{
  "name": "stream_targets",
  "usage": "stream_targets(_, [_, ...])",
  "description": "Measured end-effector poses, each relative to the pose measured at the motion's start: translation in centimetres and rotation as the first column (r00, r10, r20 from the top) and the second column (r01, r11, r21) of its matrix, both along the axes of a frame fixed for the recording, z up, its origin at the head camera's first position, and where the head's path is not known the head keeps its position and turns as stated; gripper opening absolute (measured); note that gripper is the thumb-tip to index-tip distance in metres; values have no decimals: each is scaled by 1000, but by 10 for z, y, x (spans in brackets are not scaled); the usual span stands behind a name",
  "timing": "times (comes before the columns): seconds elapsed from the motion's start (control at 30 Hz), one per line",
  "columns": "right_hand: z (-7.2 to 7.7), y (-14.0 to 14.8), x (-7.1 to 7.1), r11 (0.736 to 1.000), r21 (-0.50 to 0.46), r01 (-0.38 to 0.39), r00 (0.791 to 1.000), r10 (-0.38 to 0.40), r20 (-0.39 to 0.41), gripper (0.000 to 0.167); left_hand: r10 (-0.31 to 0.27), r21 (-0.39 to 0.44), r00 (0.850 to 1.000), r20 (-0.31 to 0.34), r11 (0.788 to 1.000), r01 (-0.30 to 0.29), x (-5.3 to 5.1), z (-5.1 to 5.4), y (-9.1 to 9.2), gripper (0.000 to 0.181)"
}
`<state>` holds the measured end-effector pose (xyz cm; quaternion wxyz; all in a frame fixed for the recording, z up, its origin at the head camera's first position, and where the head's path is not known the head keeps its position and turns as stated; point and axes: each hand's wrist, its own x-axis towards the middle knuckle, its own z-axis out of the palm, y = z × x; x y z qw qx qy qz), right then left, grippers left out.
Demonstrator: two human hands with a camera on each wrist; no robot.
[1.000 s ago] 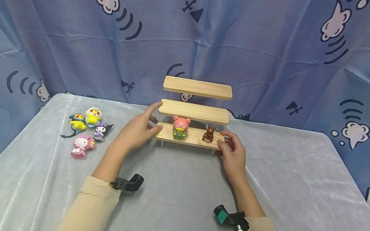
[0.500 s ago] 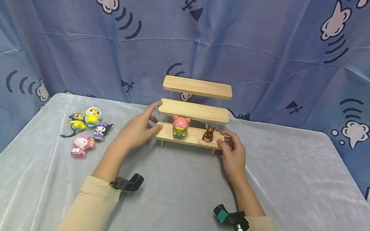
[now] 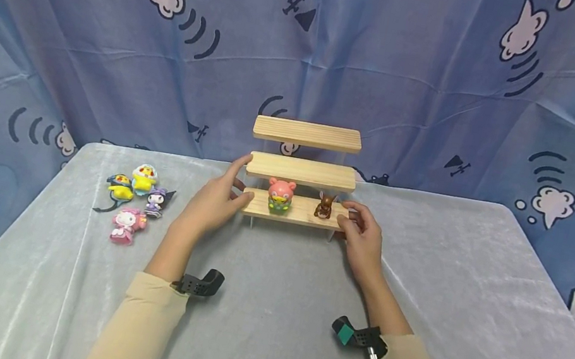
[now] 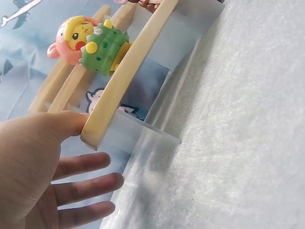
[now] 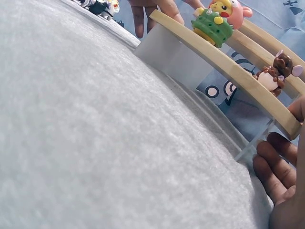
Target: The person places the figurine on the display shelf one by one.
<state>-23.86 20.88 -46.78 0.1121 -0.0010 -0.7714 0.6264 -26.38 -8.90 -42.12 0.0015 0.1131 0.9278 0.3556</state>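
A three-tier wooden display shelf [image 3: 303, 171] with clear side supports stands on the cloth. On its lowest tier sit a Pikachu figurine in a pink-and-green costume [image 3: 280, 196], at left, and a small brown eared figurine [image 3: 324, 206], at right. My left hand [image 3: 210, 204] touches the shelf's left end; its thumb is at the lowest plank [image 4: 126, 76] and the other visible fingers [image 4: 93, 183] stretch out loosely below. At the opposite end, my right hand [image 3: 365, 244] holds the lowest plank, thumb above and bent fingers [image 5: 276, 167] under it beside the clear support.
Left of the shelf lie several figurines: two yellow ones [image 3: 144, 179] [image 3: 120, 187], one purple and black [image 3: 156, 202], one pink and white [image 3: 125, 225]. A patterned blue curtain [image 3: 431, 83] hangs behind the grey cloth-covered table [image 3: 261, 329].
The whole head view has shifted up very slightly. Both hands, the shelf and the figurines keep their places relative to one another.
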Motion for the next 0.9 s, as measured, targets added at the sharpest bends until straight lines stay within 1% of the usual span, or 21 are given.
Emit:
stream_targets(0.37, [1, 0, 1, 1000, 16, 4, 1000, -4, 13, 32, 8, 0, 1000, 7, 1000, -8, 0, -2, 1, 77])
stream_targets(0.6, [3, -1, 1, 1000, -13, -9, 1000, 9, 3, 32, 12, -6, 1000, 14, 1000, -12, -1, -1, 1, 77])
stream_targets(0.9, [2, 0, 1, 1000, -9, -6, 1000, 6, 3, 32, 3, 1, 1000, 7, 1000, -3, -1, -1, 0, 78])
